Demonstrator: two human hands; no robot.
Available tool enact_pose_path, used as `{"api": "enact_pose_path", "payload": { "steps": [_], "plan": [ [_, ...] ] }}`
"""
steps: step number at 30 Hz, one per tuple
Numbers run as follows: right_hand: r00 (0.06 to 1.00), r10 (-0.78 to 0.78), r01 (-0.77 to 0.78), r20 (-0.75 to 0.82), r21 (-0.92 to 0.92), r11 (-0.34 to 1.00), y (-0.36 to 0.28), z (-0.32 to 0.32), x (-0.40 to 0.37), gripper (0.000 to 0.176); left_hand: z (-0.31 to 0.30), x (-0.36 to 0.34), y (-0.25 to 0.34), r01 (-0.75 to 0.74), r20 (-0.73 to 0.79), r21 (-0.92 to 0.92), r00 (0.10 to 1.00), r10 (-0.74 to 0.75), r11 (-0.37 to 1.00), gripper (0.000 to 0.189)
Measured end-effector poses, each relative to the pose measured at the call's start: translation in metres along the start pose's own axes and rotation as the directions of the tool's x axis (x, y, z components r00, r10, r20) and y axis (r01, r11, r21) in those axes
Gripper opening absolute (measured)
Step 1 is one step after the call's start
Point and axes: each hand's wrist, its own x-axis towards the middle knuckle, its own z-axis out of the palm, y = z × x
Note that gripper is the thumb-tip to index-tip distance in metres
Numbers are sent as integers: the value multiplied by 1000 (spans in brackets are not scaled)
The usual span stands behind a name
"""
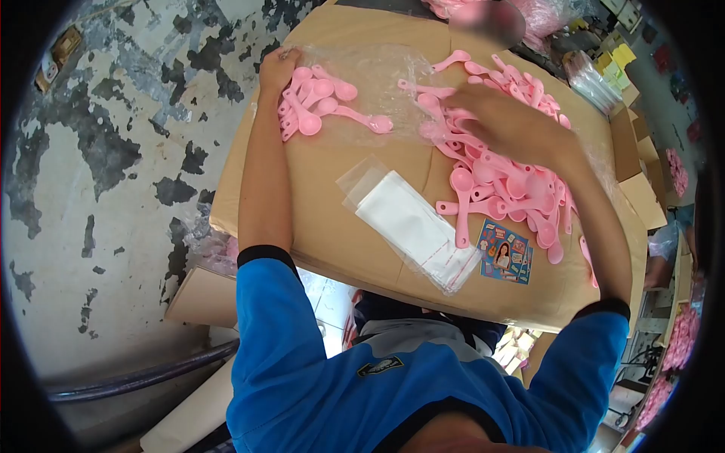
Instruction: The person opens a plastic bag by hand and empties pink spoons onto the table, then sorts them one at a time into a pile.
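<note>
My left hand (279, 69), fingers curled, grips the far left end of a clear plastic bag (377, 60) lying flat on the cardboard. Several pink measuring spoons (310, 98) are bunched at that end, close to my wrist. Another pink spoon (364, 118) lies apart from them, towards the middle of the bag. Over the big pile of pink spoons (521, 181) on the right is my right hand (502, 121), smeared by motion. Its fingers point left among the spoons beside the bag's other end. Whether it holds a spoon is not clear.
A stack of clear-and-white plastic sleeves (411, 226) lies near the front edge, beside printed blue cards (504, 253). Cardboard (332, 204) covers the table. An open carton (638, 170) stands at the right, with plastic-wrapped packs (593, 83) behind. A peeling wall (98, 151) is at left.
</note>
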Motion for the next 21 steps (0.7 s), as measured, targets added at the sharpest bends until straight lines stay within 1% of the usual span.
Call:
{"api": "enact_pose_path", "payload": {
  "steps": [2, 3, 4, 5, 6, 8, 9, 10, 13, 14, 17, 18, 20, 21],
  "plan": [
    [987, -158, 154, -16, -154, 976, 18, 39, 52, 42, -1, 1, -2, 0, 21, -17, 1000, 0, 1000, 41],
    [989, -68, 100, 133, -254, 962, 1, 42, 80, 41, -3, 0, -1, -4, 21, -17, 1000, 5, 1000, 41],
    [963, 38, 63, 269, -357, 932, -11, 44, 103, 41, -3, -3, 2, -8, 18, -16, 1000, 8, 1000, 40],
    [972, -185, 220, 148, -284, 933, -1, 57, 121, 40, -3, -1, 1, -10, 12, -15, 1000, 11, 1000, 40],
    [919, -393, 386, 14, -231, 893, 15, 82, 143, 40, 2, 9, -14, -21, 2, -31, 1000, 21, 999, 38],
    [919, -390, 378, -62, -150, 914, 14, 96, 171, 40, 0, 11, -9, -30, 2, -20, 1000, 30, 999, 38],
    [982, -190, 191, 17, -113, 975, 3, 99, 183, 40, 2, 9, -13, -23, -1, -17, 1000, 23, 1000, 38],
    [994, 16, -6, 104, -95, 995, -7, 100, 191, 41, 3, 10, -15, -30, -9, -10, 1000, 30, 999, 39],
    [995, -12, 11, 98, 11, 1000, -9, 81, 177, 42, 2, 9, -16, -7, -8, -48, 1000, 6, 999, 36],
    [997, -18, 15, 76, 36, 999, -5, 75, 167, 41, 0, 6, -10, -28, -4, -39, 1000, 28, 999, 34],
    [1000, -11, 12, -13, 112, 994, 5, 62, 119, 35, 1, 3, -8, 8, 50, -182, 999, 1, 983, 31],
    [999, -7, 13, -48, 133, 991, 9, 56, 99, 33, 3, 8, -15, 16, 42, -164, 999, -9, 986, 39],
    [993, -5, 24, -115, 172, 985, 12, 38, 59, 30, 3, 13, -23, 24, 35, -119, 999, -20, 993, 39],
    [987, 1, 13, -162, 88, 996, 9, 19, 27, 30, 5, 13, -22, 28, 30, -101, 999, -25, 995, 39]
  ]
}}
